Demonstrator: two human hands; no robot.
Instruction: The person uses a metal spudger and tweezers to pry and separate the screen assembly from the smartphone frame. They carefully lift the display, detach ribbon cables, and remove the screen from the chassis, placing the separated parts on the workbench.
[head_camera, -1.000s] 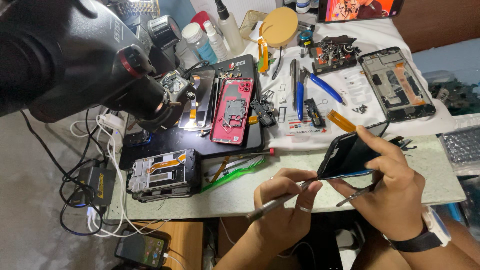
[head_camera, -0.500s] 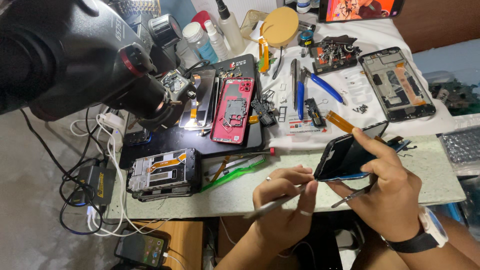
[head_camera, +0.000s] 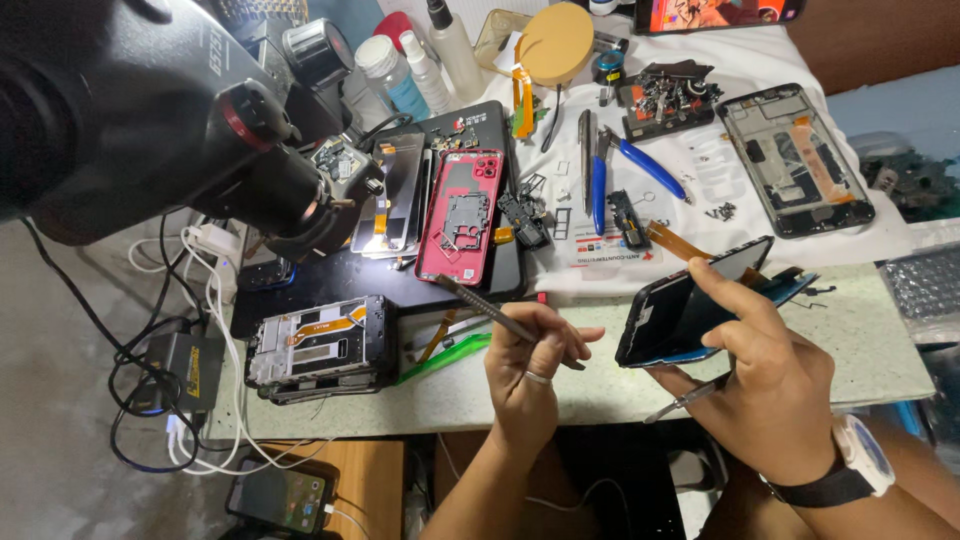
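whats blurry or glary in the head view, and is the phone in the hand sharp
Head view: the black microscope looms large at upper left, soft and out of focus; a bright lit patch glares beneath its lens on the dark mat. The dark phone in the right hand and the metal tool in the left hand look sharp. Edges bow from the wide lens.

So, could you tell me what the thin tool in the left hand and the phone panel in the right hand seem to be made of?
Thin tool: probably metal, a dull grey-brown, slim and straight, held in the left hand.
Phone panel: likely glass on a plastic frame, glossy black with a blue edge, gripped by the right hand.
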